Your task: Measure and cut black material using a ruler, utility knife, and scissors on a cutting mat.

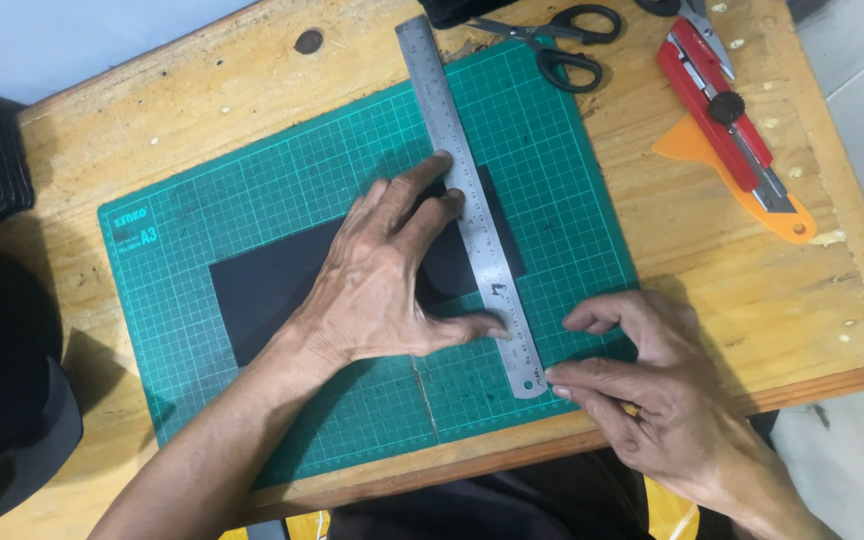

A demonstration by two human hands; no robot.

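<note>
The left hand (377, 285) lies flat with fingers spread, pressing a steel ruler (469, 200) down across a black sheet (272, 285) in the middle of the green mat (212, 200), thumb and fingertips against the ruler's left edge. The right hand (652, 385), fingers loosely curled and gripping nothing I can make out, touches the ruler's near end with a fingertip, by the bench's (712, 270) front edge. Scissors (562, 45) lie at the far edge, and a red knife (717, 110) rests over an orange scraper (782, 215) (toward the far right corner).

I see black-handled scissors (562, 45), a red utility knife (724, 115) and an orange scraper (742, 180) on the wooden table (202, 90).
</note>
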